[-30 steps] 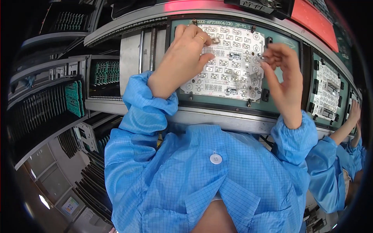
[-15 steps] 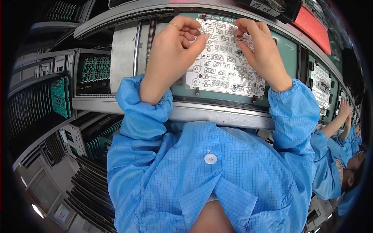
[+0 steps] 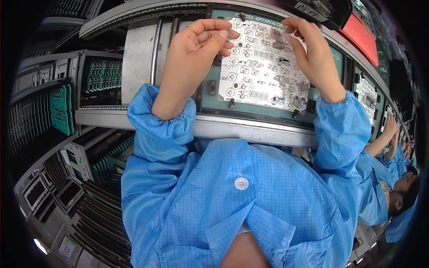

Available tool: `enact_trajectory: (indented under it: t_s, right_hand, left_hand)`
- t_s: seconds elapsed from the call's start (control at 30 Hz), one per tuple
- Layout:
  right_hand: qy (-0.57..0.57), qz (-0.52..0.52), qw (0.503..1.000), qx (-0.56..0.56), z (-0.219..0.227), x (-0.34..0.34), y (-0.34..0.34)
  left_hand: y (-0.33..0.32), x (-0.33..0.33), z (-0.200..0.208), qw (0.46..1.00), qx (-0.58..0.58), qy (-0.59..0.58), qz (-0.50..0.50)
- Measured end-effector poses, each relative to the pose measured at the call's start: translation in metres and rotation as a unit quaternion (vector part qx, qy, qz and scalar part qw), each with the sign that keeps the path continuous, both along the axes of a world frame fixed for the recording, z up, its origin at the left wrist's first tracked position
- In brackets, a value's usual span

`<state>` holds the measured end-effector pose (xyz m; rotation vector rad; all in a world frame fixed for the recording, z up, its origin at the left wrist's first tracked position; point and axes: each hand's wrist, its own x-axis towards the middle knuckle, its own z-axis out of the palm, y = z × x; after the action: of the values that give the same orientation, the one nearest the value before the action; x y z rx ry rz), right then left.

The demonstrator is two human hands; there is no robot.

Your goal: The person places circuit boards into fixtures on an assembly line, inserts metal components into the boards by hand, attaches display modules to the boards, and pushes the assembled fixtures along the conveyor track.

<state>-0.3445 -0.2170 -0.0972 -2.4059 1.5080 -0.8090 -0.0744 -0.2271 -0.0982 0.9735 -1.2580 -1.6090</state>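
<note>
A white circuit board point(image 3: 250, 96) with printed symbols lies in a green carrier point(image 3: 210, 107) before me. Over its upper left edge, my left hand point(image 3: 194, 51) pinches a small metal coil spring point(image 3: 230, 34) between thumb and fingers. My right hand point(image 3: 315, 56) hovers at the upper right edge, thumb and forefinger apart, with nothing visible between them. Just left of those fingertips, a coiled metal part point(image 3: 279, 35) sits on the board. More fine coils point(image 3: 285, 82) and small dark parts point(image 3: 277, 99) are on its right half.
A metal rail point(image 3: 254, 131) runs along the near side. Racks of green boards point(image 3: 61, 109) stand at left. A black bin point(image 3: 319, 11) and a red sheet point(image 3: 359, 38) are at far right. A co-worker in blue point(image 3: 368, 196) sits to the right, beside another board point(image 3: 366, 94).
My right hand has drawn away to the right and its fingers have parted, exposing the coiled part on the board. My left hand has shifted slightly left, with the coil spring at its fingertips.
</note>
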Motion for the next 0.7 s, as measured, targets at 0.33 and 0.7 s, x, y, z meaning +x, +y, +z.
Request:
enact_trajectory:
  t_s: [0.33, 0.7]
  right_hand:
    - [-0.028, 0.087, 0.988, 0.124, -0.008, -0.004, -0.037]
    - [-0.327, 0.007, 0.926, 0.191, 0.035, -0.011, -0.006]
  left_hand:
    - [-0.005, -0.012, -0.011, 0.998, 0.025, -0.037, -0.049]
    - [-0.027, -0.043, -0.01, 0.964, -0.145, -0.201, -0.092]
